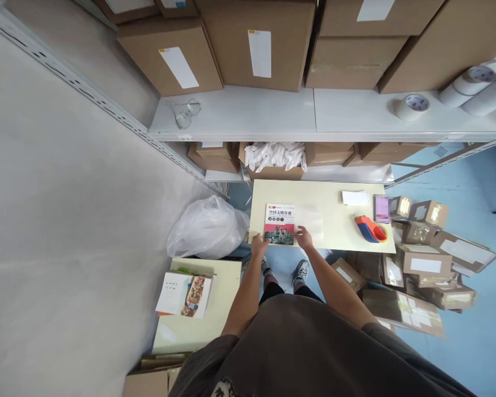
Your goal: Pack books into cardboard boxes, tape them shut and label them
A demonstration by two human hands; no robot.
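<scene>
A book with a red and white cover (279, 223) lies flat on the pale table (334, 193) near its front edge. My left hand (259, 243) rests at the book's lower left corner, fingers touching it. My right hand (303, 237) touches the book's lower right corner, beside a clear plastic sleeve (312, 219) that lies on the table next to the book. Both hands are small in view and their fingers look bent onto the book's edge.
A red and blue tape dispenser (371, 229), white slips (355, 198) and a pink pad (382, 208) lie on the table's right part. Small taped cartons (425, 264) pile up on the floor at right. A white plastic bag (209, 226) and a side table with books (185, 294) stand at left. Shelves with big boxes (256, 49) are ahead.
</scene>
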